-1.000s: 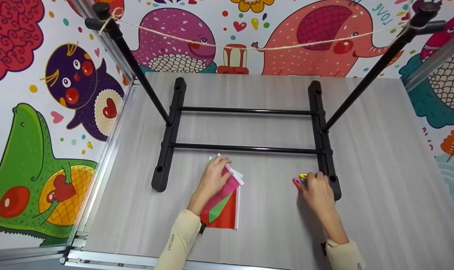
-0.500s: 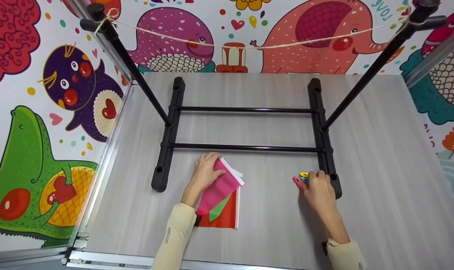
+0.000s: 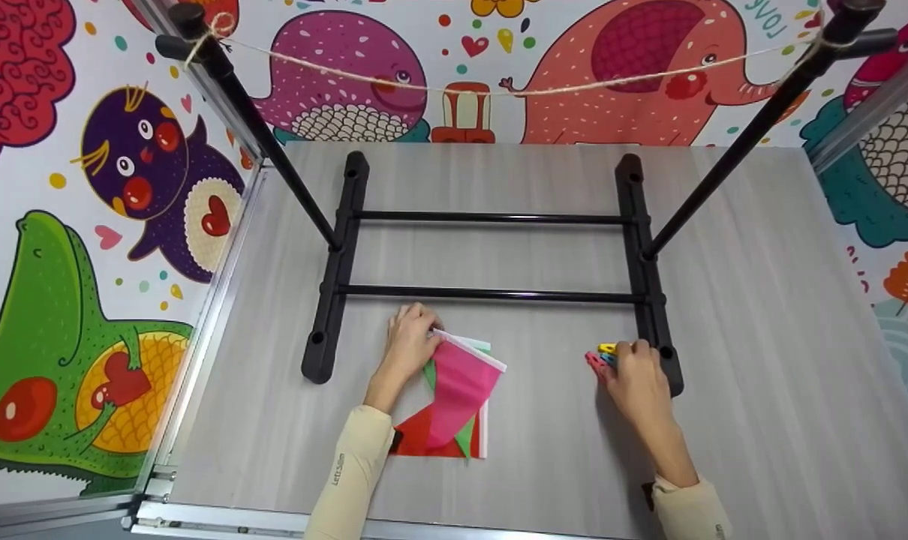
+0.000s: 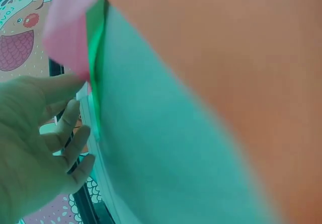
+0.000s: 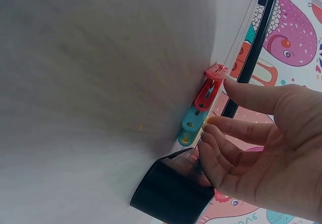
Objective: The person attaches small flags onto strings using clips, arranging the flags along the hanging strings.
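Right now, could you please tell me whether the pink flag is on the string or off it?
Off: the left hand holds the pink flag by a corner near the table, and the string hangs apart between two posts.

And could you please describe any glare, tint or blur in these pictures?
Head view: light glints along the front rod; left wrist view: the left hand looks greenish and the orange patch has a blurred edge; right wrist view: the table lies dim, while the clips look fairly sharp.
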Demonstrator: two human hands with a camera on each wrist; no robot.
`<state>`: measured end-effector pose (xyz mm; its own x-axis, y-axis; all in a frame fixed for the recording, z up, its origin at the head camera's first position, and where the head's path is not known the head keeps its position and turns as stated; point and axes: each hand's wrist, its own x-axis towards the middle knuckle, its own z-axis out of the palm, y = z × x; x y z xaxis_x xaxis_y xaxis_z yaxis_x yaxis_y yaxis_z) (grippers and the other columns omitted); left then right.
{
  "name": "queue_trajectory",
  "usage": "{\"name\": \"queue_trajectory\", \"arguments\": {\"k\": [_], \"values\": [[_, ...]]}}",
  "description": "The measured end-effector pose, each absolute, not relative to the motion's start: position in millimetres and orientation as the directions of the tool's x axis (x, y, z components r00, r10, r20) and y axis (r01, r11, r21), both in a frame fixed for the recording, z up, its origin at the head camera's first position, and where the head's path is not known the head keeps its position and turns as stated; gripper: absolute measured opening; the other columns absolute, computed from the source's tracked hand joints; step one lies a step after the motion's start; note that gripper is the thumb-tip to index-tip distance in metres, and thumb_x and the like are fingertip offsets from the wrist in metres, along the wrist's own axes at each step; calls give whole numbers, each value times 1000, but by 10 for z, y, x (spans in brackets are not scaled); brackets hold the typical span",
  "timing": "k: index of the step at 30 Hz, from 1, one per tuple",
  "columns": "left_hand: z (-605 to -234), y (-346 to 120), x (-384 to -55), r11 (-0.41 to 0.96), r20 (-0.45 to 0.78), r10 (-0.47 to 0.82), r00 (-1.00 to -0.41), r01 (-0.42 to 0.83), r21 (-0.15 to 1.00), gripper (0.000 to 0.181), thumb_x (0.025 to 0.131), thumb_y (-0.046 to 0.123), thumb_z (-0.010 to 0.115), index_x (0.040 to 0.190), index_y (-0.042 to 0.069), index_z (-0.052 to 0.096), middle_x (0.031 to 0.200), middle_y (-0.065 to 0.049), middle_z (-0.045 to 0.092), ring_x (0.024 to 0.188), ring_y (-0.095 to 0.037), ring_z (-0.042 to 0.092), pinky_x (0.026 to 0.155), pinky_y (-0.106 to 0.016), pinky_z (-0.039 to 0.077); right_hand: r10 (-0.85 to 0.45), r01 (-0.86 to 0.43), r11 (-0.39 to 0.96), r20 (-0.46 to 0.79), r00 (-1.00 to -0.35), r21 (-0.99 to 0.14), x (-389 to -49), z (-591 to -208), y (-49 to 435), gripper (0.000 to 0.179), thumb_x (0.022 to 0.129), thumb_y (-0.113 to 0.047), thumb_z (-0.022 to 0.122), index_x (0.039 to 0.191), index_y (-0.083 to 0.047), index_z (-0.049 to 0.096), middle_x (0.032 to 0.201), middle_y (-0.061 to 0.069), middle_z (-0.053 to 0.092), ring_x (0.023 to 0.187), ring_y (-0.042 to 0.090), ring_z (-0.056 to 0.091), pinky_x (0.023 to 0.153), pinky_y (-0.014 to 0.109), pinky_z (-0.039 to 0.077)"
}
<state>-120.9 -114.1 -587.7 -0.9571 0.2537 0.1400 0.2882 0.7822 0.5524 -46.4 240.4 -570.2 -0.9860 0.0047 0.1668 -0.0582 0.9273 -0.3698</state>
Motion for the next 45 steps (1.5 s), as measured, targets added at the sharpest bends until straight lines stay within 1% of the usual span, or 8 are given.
{"name": "queue_trajectory", "arguments": {"k": [3, 9, 13, 17, 23, 30, 36, 45], "values": [[-5873, -1167, -1206, 774, 157, 256, -954, 300, 558, 11, 85, 10, 83, 86, 6, 73, 94, -9, 63, 101, -34, 58, 81, -50, 44, -1, -64, 925, 164, -986, -376, -460, -5696, 2396, 34, 80, 5, 83, 105, 17, 64, 99, 34, 58, 89, 50, 61, 70, 62, 56], [-5819, -1243, -1184, 700, 186, 275, -943, 329, 634, 10, 87, 5, 81, 86, 5, 70, 91, -9, 71, 96, -33, 62, 88, -50, 49, -19, -80, 918, 158, -987, -389, -465, -5702, 2403, 36, 80, 2, 85, 106, 16, 64, 99, 34, 59, 89, 51, 62, 70, 62, 56], [-5785, -1277, -1140, 635, 126, 264, -956, 271, 724, 7, 91, 5, 77, 89, 5, 71, 94, -10, 74, 96, -31, 65, 90, -48, 51, -26, -84, 912, 147, -989, -401, -462, -5710, 2411, 37, 81, 1, 86, 106, 16, 64, 98, 34, 59, 87, 51, 63, 69, 62, 56], [-5763, -1302, -1099, 587, 78, 222, -972, 197, 785, 5, 94, 7, 75, 94, 3, 72, 94, -10, 73, 92, -28, 67, 83, -46, 53, -28, -82, 909, 137, -990, -409, -446, -5714, 2409, 39, 81, 1, 86, 108, 16, 62, 97, 34, 60, 86, 50, 64, 69, 62, 56], [-5776, -1346, -1056, 580, 60, 169, -984, 149, 801, 6, 95, 6, 73, 96, 1, 70, 89, -10, 73, 81, -22, 68, 77, -41, 55, -23, -91, 905, 166, -986, -416, -408, -5737, 2392, 48, 76, 1, 90, 109, 16, 59, 101, 35, 60, 88, 51, 63, 71, 63, 56], [-5769, -1365, -1042, 559, 58, 164, -985, 141, 817, 6, 96, 6, 72, 97, 1, 70, 92, -11, 73, 82, -25, 69, 78, -44, 57, 1, -68, 877, 143, -990, -476, -393, -5771, 2383, 36, 75, 5, 89, 98, 10, 62, 105, 32, 59, 95, 48, 61, 79, 60, 53], [-5778, -1362, -1054, 547, 64, 168, -984, 147, 824, 7, 96, 7, 72, 96, 0, 70, 91, -11, 73, 82, -24, 69, 78, -43, 56, 6, -42, 844, 88, -996, -535, -410, -5769, 2388, 36, 74, 11, 86, 102, 9, 64, 110, 30, 60, 102, 49, 60, 87, 61, 51], [-5797, -1363, -1053, 549, 70, 162, -984, 149, 822, 7, 95, 7, 73, 97, 0, 70, 90, -11, 73, 80, -23, 67, 76, -41, 55, -4, -42, 846, 72, -997, -532, -389, -5765, 2378, 35, 72, 17, 81, 100, 9, 63, 97, 26, 62, 94, 47, 61, 80, 59, 52]]}}
